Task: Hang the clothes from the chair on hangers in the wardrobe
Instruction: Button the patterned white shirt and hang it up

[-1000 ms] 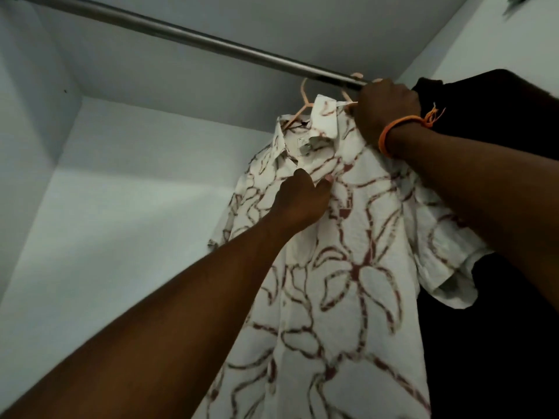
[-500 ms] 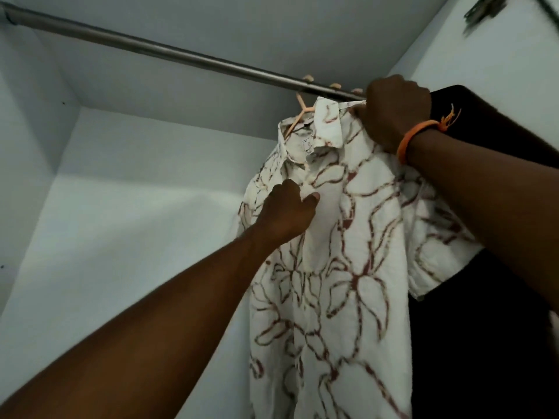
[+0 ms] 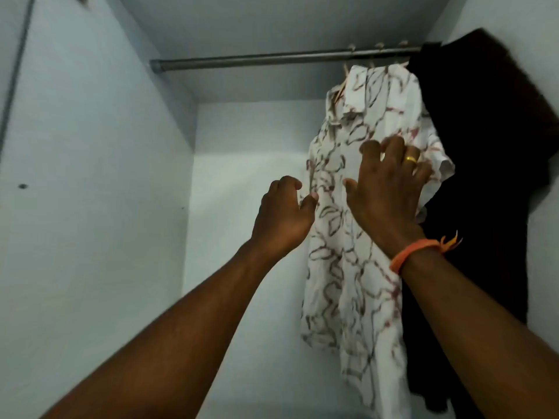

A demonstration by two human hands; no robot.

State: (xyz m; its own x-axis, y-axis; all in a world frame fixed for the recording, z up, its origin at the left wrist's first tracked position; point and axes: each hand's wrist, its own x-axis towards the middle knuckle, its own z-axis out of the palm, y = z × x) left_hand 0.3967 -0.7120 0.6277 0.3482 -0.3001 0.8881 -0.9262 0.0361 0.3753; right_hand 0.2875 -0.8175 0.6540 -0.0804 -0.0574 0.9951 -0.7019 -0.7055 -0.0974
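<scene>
Two hands work here: with the patterned shirt [image 3: 357, 237] hanging on the rail [image 3: 272, 59] beside a dark garment [image 3: 484, 146], we smooth it gently, right hand [image 3: 390, 192] spread flat, left hand [image 3: 284, 216] loose and empty.

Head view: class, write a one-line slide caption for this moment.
Patterned shirt hangs from the wardrobe rail beside dark clothes; both hands, left hand and right hand, open.
</scene>
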